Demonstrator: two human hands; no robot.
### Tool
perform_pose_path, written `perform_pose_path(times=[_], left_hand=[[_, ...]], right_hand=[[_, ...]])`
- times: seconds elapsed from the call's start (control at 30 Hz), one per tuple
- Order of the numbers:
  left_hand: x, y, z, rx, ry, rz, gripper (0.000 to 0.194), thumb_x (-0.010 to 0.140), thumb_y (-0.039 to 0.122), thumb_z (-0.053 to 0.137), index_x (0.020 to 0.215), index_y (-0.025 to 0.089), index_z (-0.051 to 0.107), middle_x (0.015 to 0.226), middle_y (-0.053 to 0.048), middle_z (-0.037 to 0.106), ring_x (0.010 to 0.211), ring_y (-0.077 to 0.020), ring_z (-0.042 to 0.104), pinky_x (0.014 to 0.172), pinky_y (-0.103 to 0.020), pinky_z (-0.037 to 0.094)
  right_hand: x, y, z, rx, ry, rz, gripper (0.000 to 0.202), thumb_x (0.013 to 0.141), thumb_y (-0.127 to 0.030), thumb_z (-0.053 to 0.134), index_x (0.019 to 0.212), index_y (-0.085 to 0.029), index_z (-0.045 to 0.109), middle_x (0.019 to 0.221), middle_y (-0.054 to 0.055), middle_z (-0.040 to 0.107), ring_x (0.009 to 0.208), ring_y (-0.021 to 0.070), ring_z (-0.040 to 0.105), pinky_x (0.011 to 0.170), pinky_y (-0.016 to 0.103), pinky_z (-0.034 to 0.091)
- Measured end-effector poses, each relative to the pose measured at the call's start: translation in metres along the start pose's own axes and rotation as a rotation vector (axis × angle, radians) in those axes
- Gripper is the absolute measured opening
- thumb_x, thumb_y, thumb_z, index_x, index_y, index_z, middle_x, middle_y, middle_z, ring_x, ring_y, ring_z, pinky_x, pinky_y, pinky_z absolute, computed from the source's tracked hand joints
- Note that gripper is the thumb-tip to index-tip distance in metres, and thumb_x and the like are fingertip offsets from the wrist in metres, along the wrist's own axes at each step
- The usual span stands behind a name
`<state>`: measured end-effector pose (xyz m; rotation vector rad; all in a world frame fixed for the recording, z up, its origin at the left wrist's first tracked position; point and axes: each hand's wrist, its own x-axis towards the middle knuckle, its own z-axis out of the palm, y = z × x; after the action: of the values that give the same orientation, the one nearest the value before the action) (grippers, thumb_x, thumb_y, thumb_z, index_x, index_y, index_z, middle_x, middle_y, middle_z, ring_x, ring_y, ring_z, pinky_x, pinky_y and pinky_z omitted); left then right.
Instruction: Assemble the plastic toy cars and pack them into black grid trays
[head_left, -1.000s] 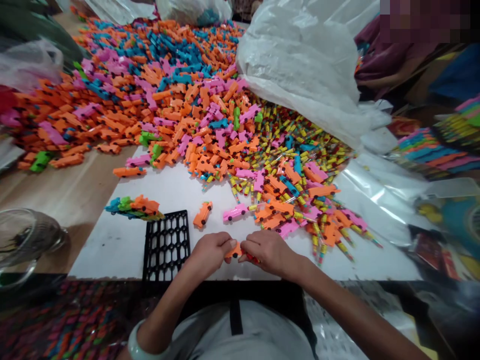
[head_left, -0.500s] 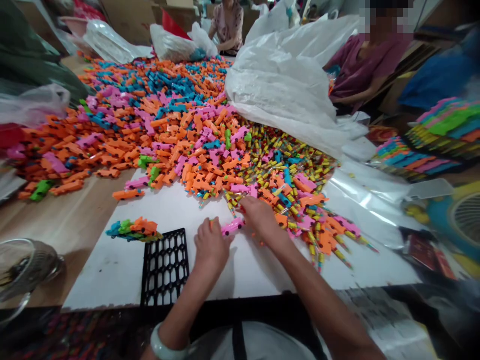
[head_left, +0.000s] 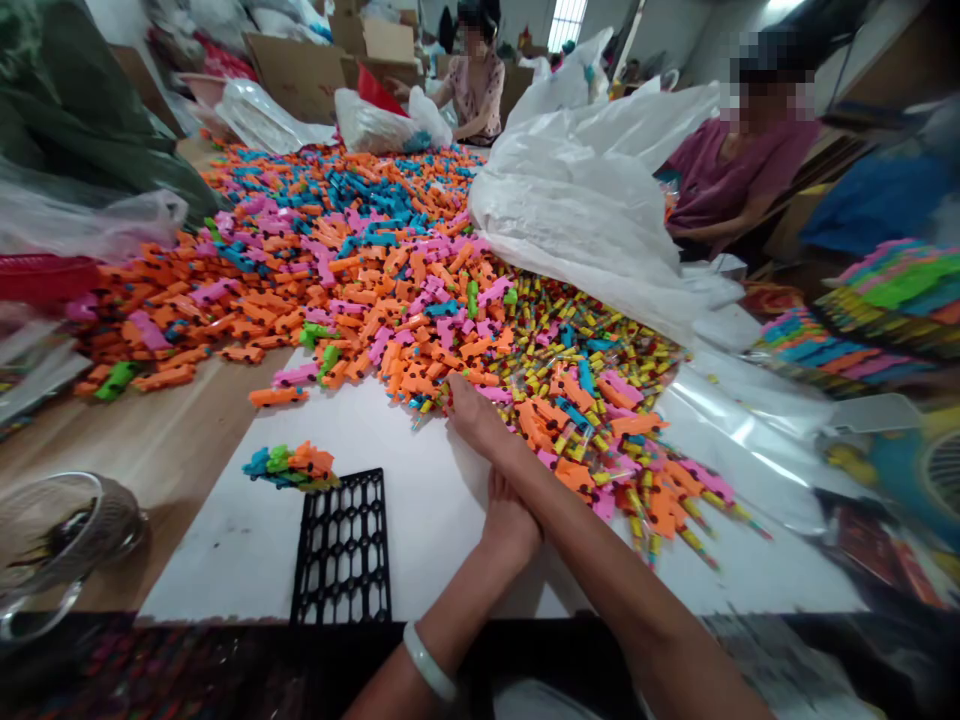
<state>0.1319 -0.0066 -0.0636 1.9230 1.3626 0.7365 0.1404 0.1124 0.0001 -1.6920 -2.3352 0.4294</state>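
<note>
My right hand [head_left: 474,412] reaches to the near edge of a heap of small plastic toy cars [head_left: 412,378]. Its fingers are bent together; what they hold, if anything, is hidden. Beside its fingertips lies a thin yellow-and-red stick with a clear end [head_left: 425,406]. My left hand [head_left: 513,518] is under my right forearm, which crosses over it and hides its fingers. Left of my hands, a black grid tray [head_left: 343,550] lies on a white board [head_left: 225,560]. Several cars in blue, green and orange [head_left: 289,464] sit in a row at its far left corner.
Many yellow-banded sticks [head_left: 600,360] lie mixed with cars on the right, partly under a big white plastic bag [head_left: 570,190]. A glass mug [head_left: 67,540] stands at left. Filled trays [head_left: 847,345] are stacked at right. Two people [head_left: 750,170] sit across the table.
My right hand has moved left to the heap's edge. My left hand has shifted right and nearer, under the right forearm. The pink car between my hands is no longer visible there. The view has tilted up.
</note>
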Motion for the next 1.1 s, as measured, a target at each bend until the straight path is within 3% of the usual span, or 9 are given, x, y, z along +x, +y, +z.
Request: perform_pose_path(times=[0.1,0.2,0.37,0.47,0.6,0.7,0.83,0.93,1.1], left_hand=[[-0.007,-0.006,-0.016,0.049,0.023,0.031,0.052,0.083,0.02,0.052,0.133,0.009,0.048,0.141,-0.021,0.048,0.136,-0.0373,0.036,0.115,-0.057,0.026],[-0.021,-0.014,-0.046,0.025,0.108,0.037,0.041,0.084,0.017,0.05,0.124,0.015,0.056,0.134,-0.017,0.055,0.13,-0.0332,0.045,0.109,-0.059,0.034],[-0.025,-0.023,-0.107,-0.333,0.416,-0.371,0.042,0.091,0.042,0.047,0.123,0.016,0.052,0.122,-0.015,0.062,0.111,-0.0237,0.06,0.097,-0.044,0.048],[-0.018,-0.024,-0.127,-0.54,0.502,-0.419,0.034,0.089,0.044,0.052,0.108,0.017,0.058,0.105,-0.008,0.067,0.1,-0.0188,0.063,0.094,-0.036,0.049],[-0.023,-0.022,-0.132,-0.598,0.426,-0.37,0.03,0.088,0.044,0.053,0.104,0.019,0.059,0.09,-0.002,0.067,0.084,-0.0152,0.063,0.083,-0.031,0.051],[-0.036,-0.021,-0.131,-0.407,0.287,-0.3,0.029,0.087,0.042,0.054,0.106,0.021,0.061,0.094,-0.003,0.067,0.087,-0.0167,0.061,0.083,-0.031,0.049],[-0.05,-0.021,-0.127,-0.235,0.165,-0.123,0.022,0.09,0.037,0.051,0.1,0.022,0.063,0.096,-0.003,0.066,0.091,-0.017,0.06,0.084,-0.031,0.046],[-0.054,-0.02,-0.123,-0.163,0.123,-0.063,0.019,0.093,0.034,0.048,0.1,0.023,0.062,0.095,-0.002,0.065,0.091,-0.0164,0.059,0.082,-0.03,0.046],[-0.054,-0.018,-0.12,-0.05,0.102,-0.019,0.018,0.093,0.031,0.048,0.102,0.022,0.061,0.096,-0.003,0.065,0.093,-0.0171,0.058,0.084,-0.03,0.046]], right_hand=[[0.021,-0.004,-0.001,0.018,-0.003,0.017,0.031,0.092,-0.031,0.054,0.118,-0.014,0.048,0.109,0.014,0.066,0.098,0.0233,0.063,0.077,0.03,0.045],[0.022,-0.006,-0.007,0.028,0.004,0.056,0.026,0.091,-0.03,0.057,0.111,-0.014,0.054,0.102,0.014,0.069,0.094,0.0251,0.065,0.076,0.031,0.045],[-0.038,-0.013,-0.003,0.188,0.103,0.052,0.028,0.091,-0.039,0.055,0.11,-0.017,0.055,0.098,0.009,0.07,0.09,0.0228,0.066,0.073,0.029,0.047],[-0.084,-0.016,0.008,0.389,0.052,-0.077,0.02,0.089,-0.031,0.06,0.106,-0.02,0.056,0.096,0.005,0.07,0.086,0.0194,0.066,0.072,0.027,0.047],[-0.117,-0.004,0.005,0.568,0.017,-0.106,0.032,0.089,-0.031,0.061,0.117,-0.021,0.049,0.103,0.005,0.066,0.088,0.0169,0.064,0.074,0.026,0.049],[-0.124,0.01,-0.008,0.575,0.058,-0.063,0.018,0.093,-0.031,0.055,0.106,-0.02,0.051,0.09,0.003,0.064,0.076,0.0149,0.06,0.067,0.025,0.048],[-0.129,0.021,-0.013,0.493,0.139,-0.238,0.013,0.096,-0.028,0.048,0.101,-0.02,0.057,0.092,0.006,0.066,0.084,0.0169,0.061,0.074,0.028,0.048],[-0.133,0.023,-0.008,0.412,0.187,-0.301,0.015,0.097,-0.024,0.047,0.105,-0.019,0.059,0.095,0.008,0.067,0.089,0.019,0.061,0.079,0.03,0.048],[-0.136,0.025,-0.008,0.336,0.16,-0.321,0.017,0.096,-0.02,0.045,0.105,-0.019,0.06,0.093,0.008,0.067,0.088,0.0193,0.061,0.077,0.03,0.049]])
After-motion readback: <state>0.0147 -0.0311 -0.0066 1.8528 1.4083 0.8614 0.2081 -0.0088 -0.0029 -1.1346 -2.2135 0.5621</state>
